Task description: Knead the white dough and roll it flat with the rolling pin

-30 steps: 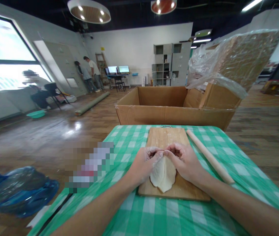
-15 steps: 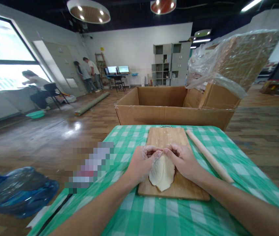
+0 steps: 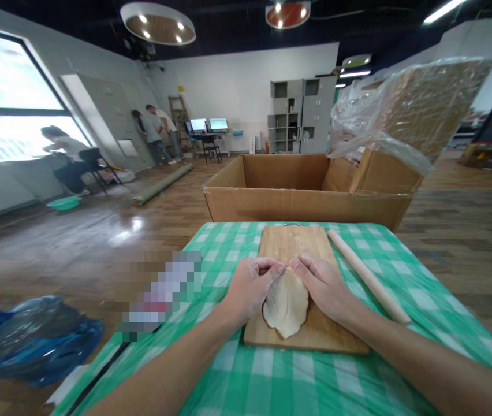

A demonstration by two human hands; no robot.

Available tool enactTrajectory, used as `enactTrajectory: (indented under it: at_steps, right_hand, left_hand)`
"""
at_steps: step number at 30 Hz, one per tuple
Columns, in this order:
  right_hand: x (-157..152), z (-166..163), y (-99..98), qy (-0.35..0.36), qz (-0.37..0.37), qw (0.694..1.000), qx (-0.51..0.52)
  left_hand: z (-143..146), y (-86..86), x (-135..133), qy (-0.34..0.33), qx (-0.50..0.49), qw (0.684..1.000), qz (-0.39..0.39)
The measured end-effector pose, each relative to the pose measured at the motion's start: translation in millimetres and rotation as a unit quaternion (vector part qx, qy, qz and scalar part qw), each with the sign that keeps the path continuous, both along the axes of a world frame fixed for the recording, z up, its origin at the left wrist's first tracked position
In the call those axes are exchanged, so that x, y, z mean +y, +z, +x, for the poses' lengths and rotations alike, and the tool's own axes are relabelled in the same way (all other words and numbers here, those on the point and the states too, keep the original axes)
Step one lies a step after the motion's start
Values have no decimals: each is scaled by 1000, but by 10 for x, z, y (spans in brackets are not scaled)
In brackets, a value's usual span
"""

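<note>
A pale, flattened piece of dough (image 3: 286, 306) with a ragged lower edge hangs over the wooden cutting board (image 3: 298, 240). My left hand (image 3: 254, 283) pinches its top edge from the left, thumb against fingers. From the other side my right hand (image 3: 319, 280) pinches the same top edge, the two sets of fingertips almost touching. White flour dusts the fingers of both hands. To the right of the board lies a wooden rolling pin (image 3: 367, 277), untouched. Whether the dough's lower part rests on the board I cannot tell.
A green checked tablecloth (image 3: 228, 248) covers the table. On its left lies a blurred-out flat object (image 3: 159, 294) with a black cable. Beyond the far edge stands a large cardboard box (image 3: 306, 202). A water jug (image 3: 33, 338) is at the lower left; several people are farther back.
Both hands keep their pinch on the dough. The right fingertips have shifted very slightly, and the dough's surface looks a little smoother in the middle.
</note>
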State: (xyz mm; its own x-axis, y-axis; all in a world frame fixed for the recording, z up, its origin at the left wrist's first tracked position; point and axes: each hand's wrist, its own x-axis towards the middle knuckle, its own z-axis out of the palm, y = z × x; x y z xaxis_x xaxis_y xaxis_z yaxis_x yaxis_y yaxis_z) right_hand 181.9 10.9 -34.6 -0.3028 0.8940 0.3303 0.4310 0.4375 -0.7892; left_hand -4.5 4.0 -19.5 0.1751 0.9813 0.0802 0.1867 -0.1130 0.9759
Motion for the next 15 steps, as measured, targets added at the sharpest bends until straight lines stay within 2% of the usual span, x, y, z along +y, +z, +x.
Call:
enactTrajectory:
  at_steps: [5,8,11,15]
  right_hand:
    - [-30,-4,13,35,30,998,-41]
    - [-26,6,9,26,53,997,-44]
    - [-1,18,-13,-2,64,998,-28]
    - [37,22,-45,-17,26,1000,-1]
  left_hand:
    - [-6,17,-3,-12,20,999,38]
    - [11,8,-5,-16,-22,1000,3]
    - [21,-15,2,-52,-75,995,-40]
    - [2,-33,18,-72,-60,994,-47]
